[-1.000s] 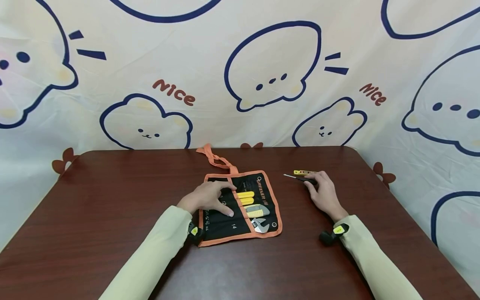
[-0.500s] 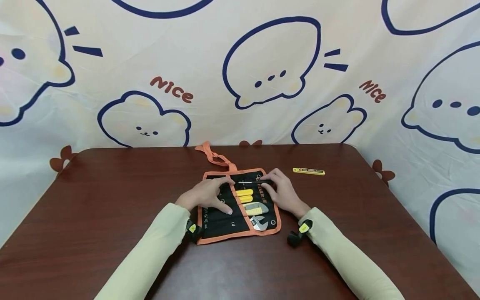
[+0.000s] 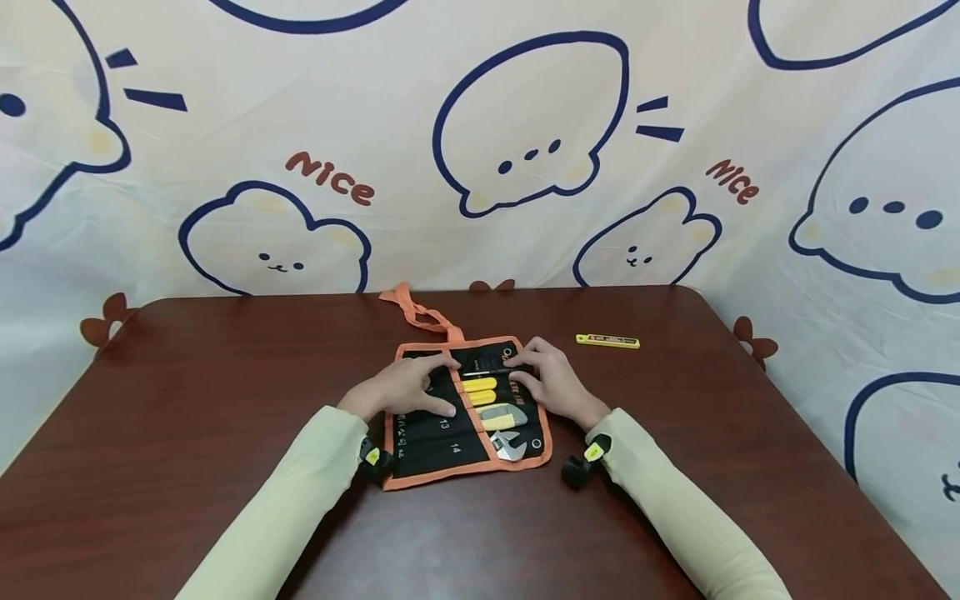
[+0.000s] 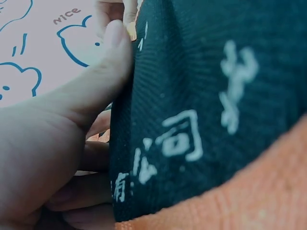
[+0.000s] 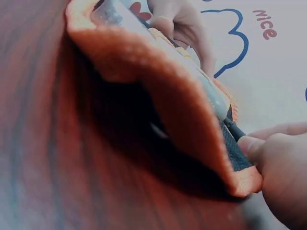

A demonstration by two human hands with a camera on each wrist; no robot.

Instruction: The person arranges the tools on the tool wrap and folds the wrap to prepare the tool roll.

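A black tool roll (image 3: 420, 454) with orange edging lies unrolled on the table. My left hand (image 3: 396, 390) grips it at the middle, thumb and forefinger by the orange pocket strip; in the left wrist view the thumb (image 4: 103, 72) lies against the black cloth. The right hand (image 3: 553, 379) pinches a thin screwdriver (image 5: 233, 128) by its black handle over the roll's upper right, shaft pointing left to the strip. Whether its tip is inside a pocket cannot be told. Below it sit two yellow handles (image 3: 480, 385), a grey-and-yellow tool (image 3: 502, 416) and an adjustable wrench (image 3: 509, 446).
Behind the right hand lies a narrow yellow piece (image 3: 607, 341) with dark print. An orange tie strap (image 3: 420, 315) trails from the roll's top toward the back edge. The brown table (image 3: 225, 400) meets a printed cloth backdrop (image 3: 405, 125).
The right hand has carried the screwdriver leftward from beside the yellow piece to over the roll, then slightly further left. My left hand keeps its hold on the roll.
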